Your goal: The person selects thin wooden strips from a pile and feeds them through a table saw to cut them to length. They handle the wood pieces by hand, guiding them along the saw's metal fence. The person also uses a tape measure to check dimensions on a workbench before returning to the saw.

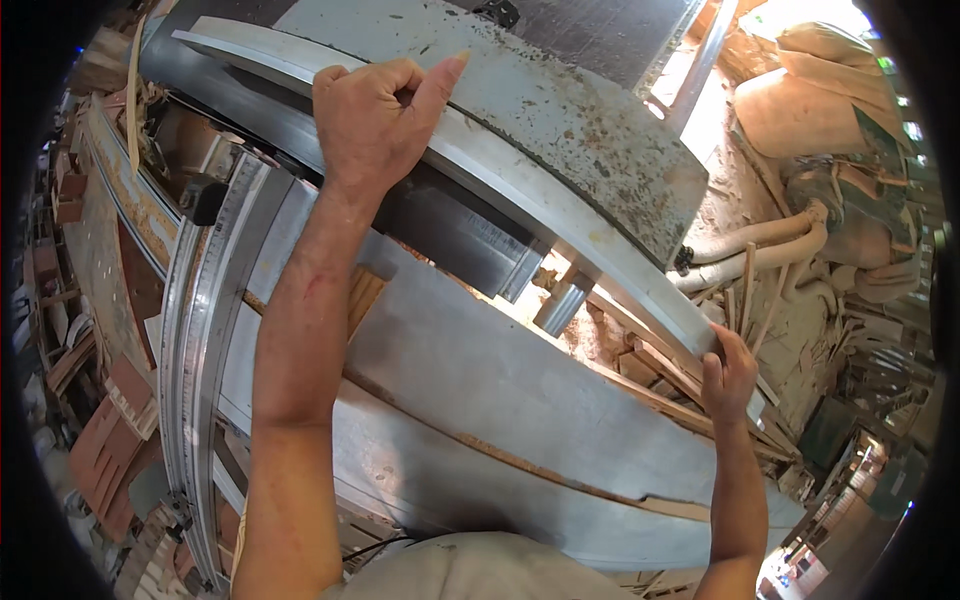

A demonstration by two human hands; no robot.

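Both ends gripped: left hand (375, 110) clamped on pale strip (560, 215) upper centre, right hand (728, 375) closed on its lower-right end, probably steadying it over grey machine table (470, 370).

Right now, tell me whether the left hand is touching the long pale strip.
Touching. The head view shows the left hand pressed on the long pale strip, thumb lying along it.

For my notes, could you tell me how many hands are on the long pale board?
2: the left hand grips the long pale board near its far end; the right hand holds its near end.
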